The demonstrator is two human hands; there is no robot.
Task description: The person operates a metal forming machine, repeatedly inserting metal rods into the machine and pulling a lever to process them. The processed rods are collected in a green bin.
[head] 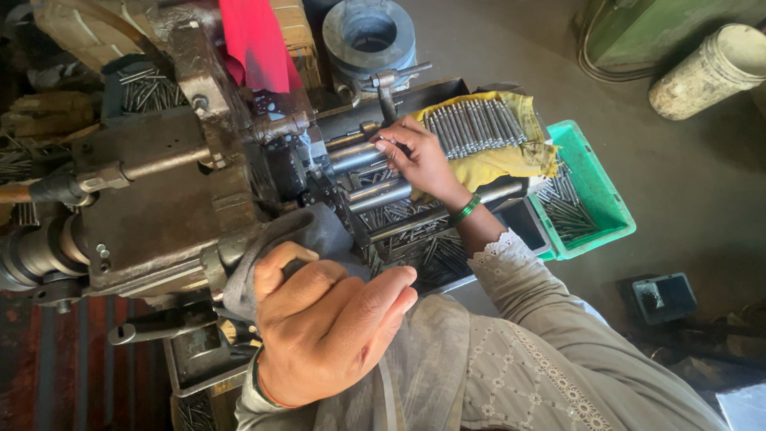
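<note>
Fingers (392, 148) of right hand (423, 160) pinch a rod; left hand (323, 319) grips grey cloth (319, 231).

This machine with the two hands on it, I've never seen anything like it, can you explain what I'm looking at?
You are looking down from a camera on the person's head. In front is a heavy, greasy metal machine with cylindrical rollers. The left hand grips a cloth-wrapped lever near the camera. The right hand, with a green bangle, reaches to the rollers; whether it holds a rod is hard to tell. A row of thin metal rods lies on a yellow cloth. More rods fill the tray below and a green bin. A pale bucket stands on the floor.
</note>
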